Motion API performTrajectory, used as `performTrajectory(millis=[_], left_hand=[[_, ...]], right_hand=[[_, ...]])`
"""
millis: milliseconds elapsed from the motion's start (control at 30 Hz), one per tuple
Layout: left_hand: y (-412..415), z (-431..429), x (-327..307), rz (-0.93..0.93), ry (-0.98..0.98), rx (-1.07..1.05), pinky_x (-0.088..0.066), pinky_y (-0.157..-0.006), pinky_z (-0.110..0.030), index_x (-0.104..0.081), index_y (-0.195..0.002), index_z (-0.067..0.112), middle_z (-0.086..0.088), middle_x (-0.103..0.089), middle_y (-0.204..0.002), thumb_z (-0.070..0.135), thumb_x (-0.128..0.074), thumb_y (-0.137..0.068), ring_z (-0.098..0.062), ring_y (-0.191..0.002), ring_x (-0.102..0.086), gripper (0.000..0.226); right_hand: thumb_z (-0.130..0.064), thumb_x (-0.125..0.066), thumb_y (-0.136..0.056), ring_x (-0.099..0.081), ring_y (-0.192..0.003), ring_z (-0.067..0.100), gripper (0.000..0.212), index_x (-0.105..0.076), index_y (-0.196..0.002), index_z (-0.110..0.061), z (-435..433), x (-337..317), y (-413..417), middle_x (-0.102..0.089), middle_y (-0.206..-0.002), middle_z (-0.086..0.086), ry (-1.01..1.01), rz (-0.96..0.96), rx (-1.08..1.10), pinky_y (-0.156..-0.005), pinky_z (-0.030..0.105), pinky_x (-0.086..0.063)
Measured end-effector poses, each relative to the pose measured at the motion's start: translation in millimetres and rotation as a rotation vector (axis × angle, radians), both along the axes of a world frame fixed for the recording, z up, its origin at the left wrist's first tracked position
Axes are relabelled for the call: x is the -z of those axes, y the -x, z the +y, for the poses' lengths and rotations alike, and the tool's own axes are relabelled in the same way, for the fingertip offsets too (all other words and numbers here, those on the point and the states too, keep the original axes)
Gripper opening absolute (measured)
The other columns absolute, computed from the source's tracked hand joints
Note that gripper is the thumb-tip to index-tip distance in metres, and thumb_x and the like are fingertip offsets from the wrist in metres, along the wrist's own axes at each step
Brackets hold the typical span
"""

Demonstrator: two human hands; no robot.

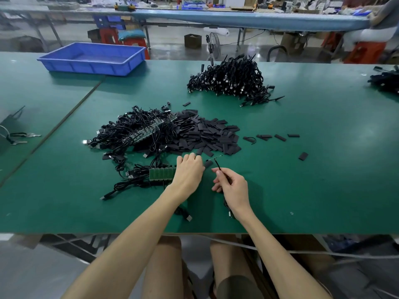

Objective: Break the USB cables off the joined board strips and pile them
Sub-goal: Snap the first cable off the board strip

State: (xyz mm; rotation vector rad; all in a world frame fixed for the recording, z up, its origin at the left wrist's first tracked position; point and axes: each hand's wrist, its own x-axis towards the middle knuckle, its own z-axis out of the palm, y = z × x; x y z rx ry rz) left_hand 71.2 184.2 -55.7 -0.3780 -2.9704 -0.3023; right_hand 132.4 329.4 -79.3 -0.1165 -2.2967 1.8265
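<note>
Green board strip (162, 174) lay on the table (302, 180) near its front edge, left hand (190, 170) curled over its right end, right hand (232, 187) pinching a single cable (217, 164) just beside it; a clean snap likely needed the strip pinned flat, bend kept at the joint.
</note>
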Motion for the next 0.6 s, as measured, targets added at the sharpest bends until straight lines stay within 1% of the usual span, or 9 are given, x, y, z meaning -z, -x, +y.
performTrajectory(millis=[67,133,167,233,300,333,400,467,600], left_hand=[[-4.4,-1.9,2.5,0.027,-0.043,-0.015,-0.031,-0.1,-0.038,-0.058,-0.115,0.012,-0.004,-0.056,-0.118,0.027,-0.049,-0.105,-0.026,-0.114,-0.05,0.019],[-6.1,0.1,-0.1,0.052,-0.178,-0.054,-0.032,-0.097,-0.037,-0.058,-0.114,0.011,-0.005,-0.055,-0.116,0.023,-0.049,-0.105,-0.025,-0.11,-0.051,0.017],[-5.9,2.5,-3.3,0.043,-0.309,-0.088,-0.034,-0.095,-0.037,-0.059,-0.114,0.011,-0.005,-0.056,-0.114,0.021,-0.048,-0.106,-0.025,-0.107,-0.052,0.017],[-4.0,6.0,-13.8,-0.058,-0.725,-0.136,-0.044,-0.09,-0.037,-0.068,-0.108,0.011,-0.004,-0.065,-0.108,0.023,-0.046,-0.107,-0.024,-0.101,-0.06,0.025],[-3.4,5.6,-26.3,-0.294,-1.093,-0.091,-0.048,-0.079,-0.032,-0.076,-0.1,0.017,0.001,-0.075,-0.102,0.036,-0.044,-0.108,-0.018,-0.095,-0.068,0.039],[-3.2,2.5,-29.7,-0.414,-1.136,-0.023,-0.047,-0.075,-0.029,-0.078,-0.099,0.021,0.005,-0.077,-0.102,0.043,-0.042,-0.107,-0.013,-0.091,-0.07,0.043],[-5.7,-4.9,-29.0,-0.554,-1.106,0.115,-0.042,-0.07,-0.027,-0.079,-0.101,0.026,0.006,-0.077,-0.103,0.052,-0.044,-0.104,-0.009,-0.088,-0.068,0.044],[-8.1,-12.1,-20.4,-0.626,-1.138,0.198,-0.04,-0.072,-0.028,-0.078,-0.106,0.023,0.004,-0.076,-0.101,0.055,-0.047,-0.102,-0.009,-0.089,-0.063,0.045],[-15.9,-21.8,-6.3,-0.681,-1.277,0.25,-0.038,-0.075,-0.03,-0.074,-0.114,0.019,0.009,-0.07,-0.098,0.049,-0.055,-0.1,-0.01,-0.094,-0.055,0.038]], right_hand=[[-0.015,-0.058,-0.105,-0.07,-0.062,0.013,0.019,-0.076,-0.111,-0.013,-0.6,0.1,-1.1,-0.071,-0.075,0.001,-0.003,-0.003,0.001,-0.061,0.022,-0.056],[-0.015,-0.059,-0.104,-0.069,-0.061,0.013,0.018,-0.076,-0.11,-0.013,-1.0,0.2,-2.2,-0.07,-0.075,0.001,0.0,-0.002,0.006,-0.062,0.023,-0.056],[-0.016,-0.059,-0.104,-0.069,-0.062,0.013,0.018,-0.076,-0.111,-0.014,-1.0,0.3,-2.4,-0.07,-0.074,0.0,0.001,-0.003,0.011,-0.062,0.023,-0.056],[-0.017,-0.059,-0.104,-0.07,-0.062,0.014,0.019,-0.075,-0.112,-0.014,-1.2,0.4,-1.9,-0.071,-0.073,0.0,-0.013,-0.008,0.025,-0.064,0.026,-0.057],[-0.018,-0.059,-0.104,-0.069,-0.062,0.014,0.019,-0.075,-0.112,-0.014,-1.4,0.5,-1.2,-0.072,-0.07,-0.001,-0.028,-0.019,0.032,-0.064,0.026,-0.056],[-0.018,-0.058,-0.105,-0.069,-0.06,0.012,0.018,-0.075,-0.11,-0.014,-1.3,0.6,-0.7,-0.071,-0.068,-0.002,-0.033,-0.021,0.03,-0.062,0.024,-0.055],[-0.017,-0.056,-0.105,-0.066,-0.057,0.012,0.019,-0.075,-0.099,-0.015,-0.9,0.4,-0.6,-0.07,-0.066,-0.002,-0.049,-0.012,0.014,-0.059,0.023,-0.052],[-0.016,-0.055,-0.105,-0.066,-0.056,0.013,0.023,-0.073,-0.092,-0.022,-0.8,-0.8,-0.6,-0.07,-0.066,-0.002,-0.054,0.003,-0.005,-0.057,0.023,-0.051],[-0.013,-0.054,-0.105,-0.066,-0.054,0.013,0.03,-0.073,-0.091,-0.031,-3.2,-2.6,0.0,-0.071,-0.068,0.0,-0.046,-0.014,-0.035,-0.054,0.023,-0.05]])
